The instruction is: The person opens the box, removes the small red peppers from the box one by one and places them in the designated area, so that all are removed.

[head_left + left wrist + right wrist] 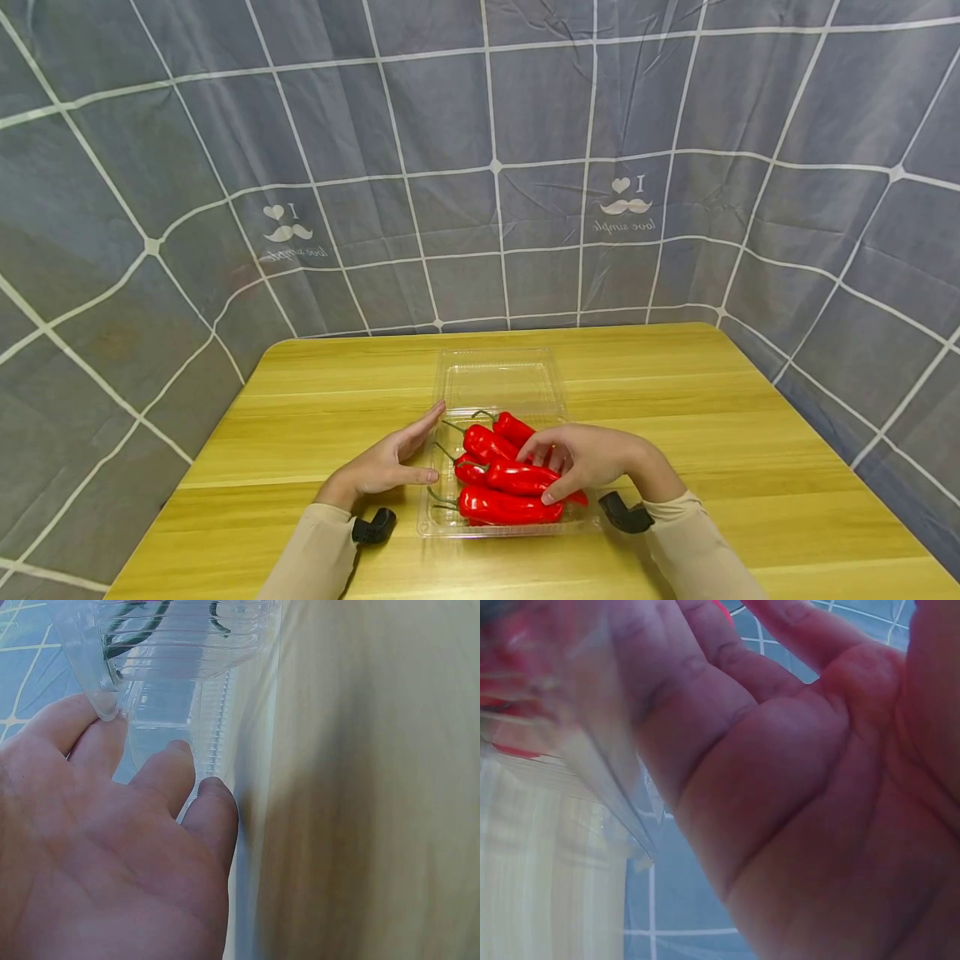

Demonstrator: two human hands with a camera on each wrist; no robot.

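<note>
Several glossy red peppers (510, 506) with green stems lie in a clear plastic clamshell box (498, 531). My right hand (596, 457) reaches over the box from the right. Its bent fingers and thumb straddle the upper middle pepper (517, 477), holding it near its tip end; the fingertips on the far side are partly hidden. At the box's left side, my left hand (390, 461) is spread, thumb and fingers nearly straight. In the left wrist view, the fingertips of this left hand (112, 825) touch or lie close against the clear plastic wall.
The box's clear lid (498, 379) is folded back flat on the far side. Under it all is a yellow wood-grain table (315, 400). A grey curtain (540, 200) with white grid lines surrounds the table's back and sides. Each wrist carries a black mount (375, 527).
</note>
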